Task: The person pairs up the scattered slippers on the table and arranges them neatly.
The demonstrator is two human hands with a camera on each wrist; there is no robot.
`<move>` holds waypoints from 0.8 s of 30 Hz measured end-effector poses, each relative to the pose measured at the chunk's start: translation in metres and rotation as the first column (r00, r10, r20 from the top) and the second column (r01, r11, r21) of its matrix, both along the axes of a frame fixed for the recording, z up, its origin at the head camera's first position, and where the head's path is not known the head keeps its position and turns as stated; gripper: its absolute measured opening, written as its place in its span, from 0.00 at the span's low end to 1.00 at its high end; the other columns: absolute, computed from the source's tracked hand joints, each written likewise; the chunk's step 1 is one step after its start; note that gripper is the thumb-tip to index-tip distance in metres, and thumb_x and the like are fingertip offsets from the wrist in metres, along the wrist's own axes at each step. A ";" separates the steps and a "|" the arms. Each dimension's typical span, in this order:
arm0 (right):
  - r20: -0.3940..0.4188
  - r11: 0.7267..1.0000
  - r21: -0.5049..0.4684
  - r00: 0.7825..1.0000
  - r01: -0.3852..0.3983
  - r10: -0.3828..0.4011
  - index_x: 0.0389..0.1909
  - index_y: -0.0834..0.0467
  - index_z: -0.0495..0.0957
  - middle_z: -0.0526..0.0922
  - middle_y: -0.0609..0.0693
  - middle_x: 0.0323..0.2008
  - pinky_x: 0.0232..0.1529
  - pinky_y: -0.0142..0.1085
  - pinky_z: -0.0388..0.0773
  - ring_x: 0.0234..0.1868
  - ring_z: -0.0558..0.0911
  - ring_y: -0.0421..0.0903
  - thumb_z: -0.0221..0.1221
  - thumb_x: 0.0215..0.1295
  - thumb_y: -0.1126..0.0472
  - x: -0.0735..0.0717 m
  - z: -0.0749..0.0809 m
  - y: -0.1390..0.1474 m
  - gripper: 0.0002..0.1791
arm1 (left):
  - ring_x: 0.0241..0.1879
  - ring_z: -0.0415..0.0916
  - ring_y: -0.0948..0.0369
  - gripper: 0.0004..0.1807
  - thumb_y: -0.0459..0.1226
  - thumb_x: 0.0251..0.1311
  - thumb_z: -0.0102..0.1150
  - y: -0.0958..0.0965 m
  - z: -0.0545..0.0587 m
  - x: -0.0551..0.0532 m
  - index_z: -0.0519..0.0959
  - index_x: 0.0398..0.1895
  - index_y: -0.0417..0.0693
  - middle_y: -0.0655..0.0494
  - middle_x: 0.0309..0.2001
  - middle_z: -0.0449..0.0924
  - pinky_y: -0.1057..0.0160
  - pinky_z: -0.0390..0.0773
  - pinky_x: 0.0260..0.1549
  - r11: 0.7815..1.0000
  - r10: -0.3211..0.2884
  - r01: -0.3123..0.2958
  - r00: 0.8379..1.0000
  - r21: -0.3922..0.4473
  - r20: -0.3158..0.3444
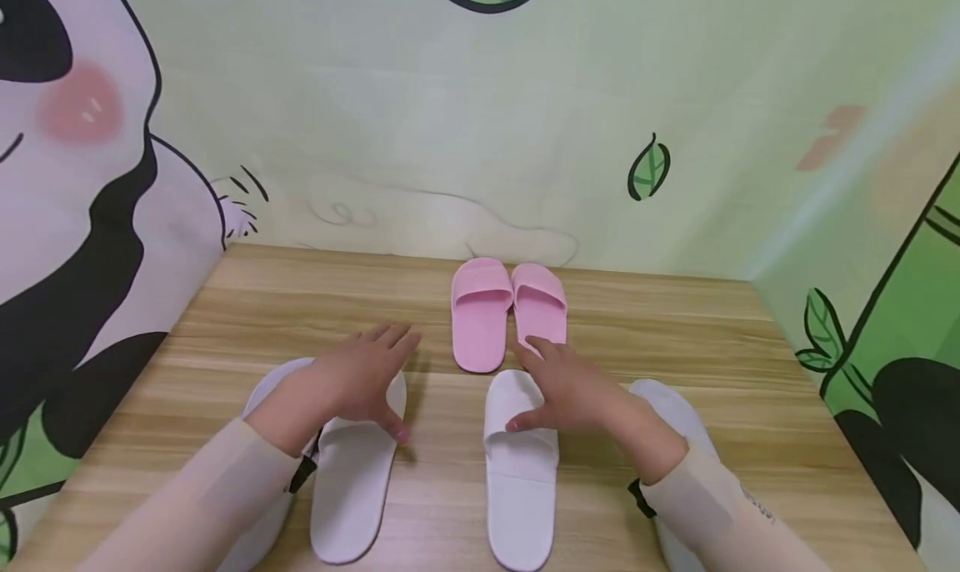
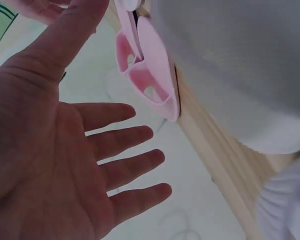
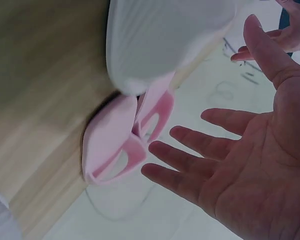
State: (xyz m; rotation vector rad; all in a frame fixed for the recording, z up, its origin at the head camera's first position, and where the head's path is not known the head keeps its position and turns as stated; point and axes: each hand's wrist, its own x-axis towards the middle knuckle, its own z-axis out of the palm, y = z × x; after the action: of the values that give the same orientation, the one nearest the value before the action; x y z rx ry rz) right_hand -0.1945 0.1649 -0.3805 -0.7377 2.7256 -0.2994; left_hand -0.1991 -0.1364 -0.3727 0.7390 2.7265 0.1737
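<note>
My left hand (image 1: 367, 376) hovers with spread fingers over the toe end of a white slipper (image 1: 352, 497). Above the strap of a second white slipper (image 1: 521, 497) is my right hand (image 1: 566, 386), fingers apart and thumb out. Neither hand grips anything; the left wrist view shows a bare palm and straight fingers (image 2: 135, 165), and the right wrist view shows much the same on the other hand (image 3: 255, 165). Behind them a pair of pink slippers stands side by side, the left one (image 1: 480, 330) in full sight, the right one (image 1: 540, 305) partly covered by my right fingertips.
Another white slipper (image 1: 262, 522) lies beneath my left forearm, and one more (image 1: 675, 413) sits partly hidden by my right forearm. The wood-grain surface (image 1: 337, 297) ends at a pale green wall (image 1: 375, 122) with cartoon prints, close behind the pink pair.
</note>
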 end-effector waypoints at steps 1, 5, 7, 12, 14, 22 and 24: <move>0.008 1.000 -0.006 1.000 0.002 -0.002 0.81 0.60 0.57 0.59 0.65 0.79 0.75 0.61 0.64 0.77 0.63 0.69 0.74 0.55 0.36 0.004 -0.002 0.000 0.60 | 0.79 0.53 0.36 0.74 0.64 0.34 0.83 -0.002 -0.001 0.004 0.55 0.81 0.38 0.35 0.80 0.55 0.34 0.59 0.75 1.000 0.000 0.000 1.000 0.009 0.000; 0.037 1.000 -0.019 0.999 0.000 0.001 0.81 0.60 0.55 0.57 0.66 0.80 0.76 0.62 0.63 0.77 0.62 0.69 0.76 0.50 0.35 0.016 -0.010 -0.003 0.64 | 0.78 0.55 0.34 0.75 0.63 0.30 0.84 -0.013 -0.011 0.022 0.57 0.80 0.36 0.33 0.79 0.56 0.33 0.60 0.74 0.999 -0.003 0.004 1.000 0.047 -0.006; 0.058 1.000 -0.026 0.998 0.003 -0.002 0.82 0.59 0.54 0.55 0.66 0.80 0.75 0.61 0.63 0.78 0.61 0.69 0.78 0.46 0.36 0.021 -0.015 -0.005 0.68 | 0.77 0.55 0.33 0.76 0.63 0.28 0.84 -0.018 -0.016 0.030 0.57 0.80 0.36 0.33 0.79 0.55 0.32 0.61 0.73 0.998 0.000 0.000 1.000 0.062 -0.005; 0.087 1.000 -0.012 0.996 0.014 -0.013 0.83 0.59 0.50 0.52 0.68 0.81 0.76 0.60 0.63 0.80 0.57 0.69 0.82 0.39 0.37 0.031 -0.028 -0.009 0.74 | 0.77 0.55 0.32 0.82 0.65 0.22 0.84 -0.027 -0.027 0.043 0.53 0.81 0.35 0.31 0.80 0.53 0.32 0.61 0.73 0.997 0.019 -0.020 1.000 0.069 0.011; 0.086 1.000 0.001 0.996 0.022 -0.022 0.83 0.59 0.49 0.52 0.68 0.81 0.77 0.60 0.62 0.80 0.56 0.70 0.82 0.37 0.37 0.034 -0.032 -0.010 0.76 | 0.77 0.54 0.31 0.84 0.65 0.19 0.85 -0.029 -0.030 0.046 0.51 0.82 0.36 0.31 0.80 0.52 0.32 0.62 0.73 0.997 0.029 -0.031 0.999 0.076 0.024; 0.063 0.998 0.008 0.996 0.061 -0.061 0.84 0.59 0.45 0.53 0.69 0.80 0.79 0.59 0.57 0.81 0.53 0.70 0.84 0.34 0.38 0.042 -0.042 -0.015 0.80 | 0.79 0.49 0.31 0.87 0.58 0.14 0.90 -0.029 -0.046 0.054 0.48 0.82 0.36 0.28 0.81 0.48 0.35 0.60 0.75 0.995 0.046 -0.049 0.998 0.088 0.032; 0.071 0.997 0.004 0.995 0.075 -0.075 0.84 0.58 0.44 0.52 0.69 0.81 0.79 0.59 0.58 0.81 0.52 0.69 0.84 0.33 0.39 0.043 -0.044 -0.016 0.81 | 0.79 0.49 0.30 0.88 0.56 0.13 0.91 -0.028 -0.049 0.056 0.47 0.82 0.35 0.28 0.80 0.48 0.35 0.59 0.75 0.995 0.046 -0.047 0.999 0.089 0.021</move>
State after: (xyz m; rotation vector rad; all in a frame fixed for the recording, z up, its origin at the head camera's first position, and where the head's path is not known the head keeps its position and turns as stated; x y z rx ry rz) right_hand -0.1513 0.1494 -0.4249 -0.6131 2.6899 -0.3344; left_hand -0.1433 -0.1646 -0.4217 0.6941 2.7347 0.3129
